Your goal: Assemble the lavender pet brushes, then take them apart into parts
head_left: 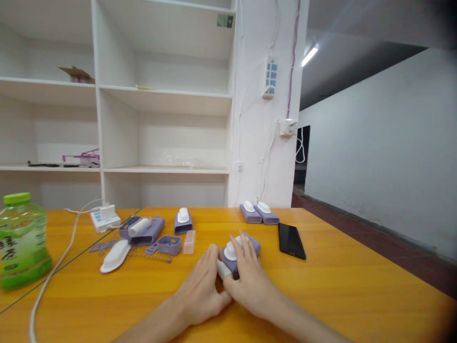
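Purple housing w/ a white cap (236, 255) sits mid-surface, right under your hands, and you've got it pinned from both sides. Your right hand (250, 278) lies over the top, fingers draped across the purple body and grip closed on it; looks like that's to stop it sliding while you press. Your left hand (200, 286) comes in from the left, fingertips against the white end, thumb tucked toward your right hand. Whether that left grip actually closes round the piece or just pushes, can't tell from here.

Just behind, loose parts are spread out: pale pink block (189, 241), small purple frame (169, 245), a spring (152, 256), white oval cover (114, 256), plus an open purple shell w/ a white roller (142, 229). Probably laid out in a row so each is within reach. Assembled unit (183, 221) stands behind them; two more (259, 212) sit at the far edge.

Black phone (291, 240) lies near your right, apart from the work. Green bottle (22, 240) stands well off left, white cable (53, 271) trailing past it from a power strip (104, 217). Orange surface (339, 286) is bare on the right and toward you, so room to move there; right edge drops off to the floor.
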Action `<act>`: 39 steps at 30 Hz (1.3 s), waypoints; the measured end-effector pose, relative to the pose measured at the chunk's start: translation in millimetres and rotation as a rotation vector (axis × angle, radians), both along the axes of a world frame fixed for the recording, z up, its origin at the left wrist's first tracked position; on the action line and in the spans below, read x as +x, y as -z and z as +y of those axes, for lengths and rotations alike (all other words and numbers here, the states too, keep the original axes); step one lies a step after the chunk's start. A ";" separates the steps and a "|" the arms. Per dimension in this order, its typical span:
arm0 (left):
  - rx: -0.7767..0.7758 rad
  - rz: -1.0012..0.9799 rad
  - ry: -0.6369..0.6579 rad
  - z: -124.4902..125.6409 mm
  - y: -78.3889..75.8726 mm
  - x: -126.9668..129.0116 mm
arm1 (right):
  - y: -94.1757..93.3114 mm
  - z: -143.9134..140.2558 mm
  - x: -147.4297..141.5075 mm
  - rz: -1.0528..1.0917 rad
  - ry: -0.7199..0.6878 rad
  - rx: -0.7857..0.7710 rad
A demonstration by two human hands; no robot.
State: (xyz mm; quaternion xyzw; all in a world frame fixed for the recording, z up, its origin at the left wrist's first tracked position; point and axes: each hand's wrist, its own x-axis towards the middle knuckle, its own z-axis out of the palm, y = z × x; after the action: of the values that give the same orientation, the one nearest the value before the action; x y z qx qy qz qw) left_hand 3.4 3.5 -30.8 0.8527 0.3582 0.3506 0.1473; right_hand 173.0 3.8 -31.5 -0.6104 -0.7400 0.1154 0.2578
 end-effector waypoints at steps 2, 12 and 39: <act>0.022 0.013 0.024 0.0 -2.1 -1.5 | 1.9 0.5 2.2 0.010 0.002 0.014; 0.013 0.136 0.079 2.1 -9.4 -25.1 | -9.6 12.2 61.2 -0.051 -0.237 0.233; 0.127 0.338 -0.757 71.2 -51.1 -117.8 | 7.6 42.7 87.5 0.092 -0.331 0.159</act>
State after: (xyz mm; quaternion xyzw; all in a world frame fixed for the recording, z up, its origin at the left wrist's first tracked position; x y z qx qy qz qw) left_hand -114.4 74.8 20.3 0.7139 0.6431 0.2563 -0.1056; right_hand 260.4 46.5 -39.1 -0.4521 -0.8245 0.1254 0.3164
